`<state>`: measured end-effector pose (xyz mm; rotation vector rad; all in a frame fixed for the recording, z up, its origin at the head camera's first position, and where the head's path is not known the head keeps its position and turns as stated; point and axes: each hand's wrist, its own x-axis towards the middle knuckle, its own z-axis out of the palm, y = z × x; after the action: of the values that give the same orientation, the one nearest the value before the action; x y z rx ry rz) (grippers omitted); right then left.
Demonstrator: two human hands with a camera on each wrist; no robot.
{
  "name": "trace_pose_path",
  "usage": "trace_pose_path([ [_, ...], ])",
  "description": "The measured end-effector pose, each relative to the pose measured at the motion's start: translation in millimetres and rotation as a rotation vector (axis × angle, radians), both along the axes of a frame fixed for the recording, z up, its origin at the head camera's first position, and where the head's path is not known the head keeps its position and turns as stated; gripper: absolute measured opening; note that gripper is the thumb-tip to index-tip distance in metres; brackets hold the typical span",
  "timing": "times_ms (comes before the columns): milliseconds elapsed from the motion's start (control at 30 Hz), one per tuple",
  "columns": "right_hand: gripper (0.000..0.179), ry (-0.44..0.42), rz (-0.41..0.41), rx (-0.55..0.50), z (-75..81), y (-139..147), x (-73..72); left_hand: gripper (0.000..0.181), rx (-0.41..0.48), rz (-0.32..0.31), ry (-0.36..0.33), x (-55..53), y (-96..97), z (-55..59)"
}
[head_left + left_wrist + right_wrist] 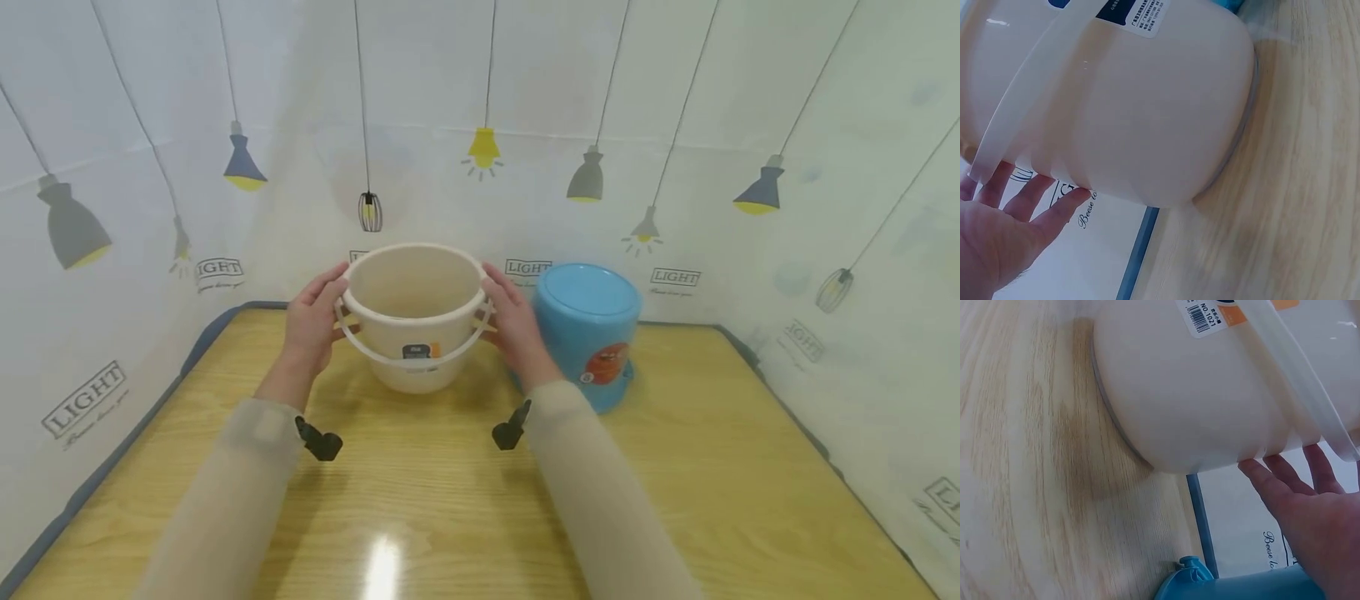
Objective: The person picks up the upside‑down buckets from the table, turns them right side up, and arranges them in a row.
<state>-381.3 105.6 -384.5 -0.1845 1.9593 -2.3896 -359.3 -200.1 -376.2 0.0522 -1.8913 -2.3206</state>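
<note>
A cream-white bucket [416,346] stands upright, mouth up, toward the back of the table, its handle hanging down across the front. My left hand [311,321] holds its left side, thumb at the rim and fingers against the wall below. On the opposite side my right hand [517,321] grips it the same way. In the left wrist view, fingertips [1079,197] press the bucket's side under the rim. The right wrist view shows the other fingertips [1250,467] against the wall, close to the handle [1300,378]. A label [422,351] is on the bucket's front.
Just right of my right hand, a blue bucket [588,308] stands upside down with a red sticker on its side. The wooden table [420,483] is bordered at the back and sides by a white sheet [555,200] printed with hanging lamps.
</note>
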Motion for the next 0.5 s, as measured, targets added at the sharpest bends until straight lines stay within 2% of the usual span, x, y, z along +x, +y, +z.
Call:
trace_pose_path([
  [333,0.049,0.018,-0.007,0.04,2.2,-2.4,0.4,0.051,-0.01,-0.006,-0.013,2.3,-4.3,0.0],
  [500,0.05,0.018,-0.013,0.048,2.7,-2.6,-0.8,0.053,-0.049,-0.001,-0.016,2.8,-6.1,1.1],
])
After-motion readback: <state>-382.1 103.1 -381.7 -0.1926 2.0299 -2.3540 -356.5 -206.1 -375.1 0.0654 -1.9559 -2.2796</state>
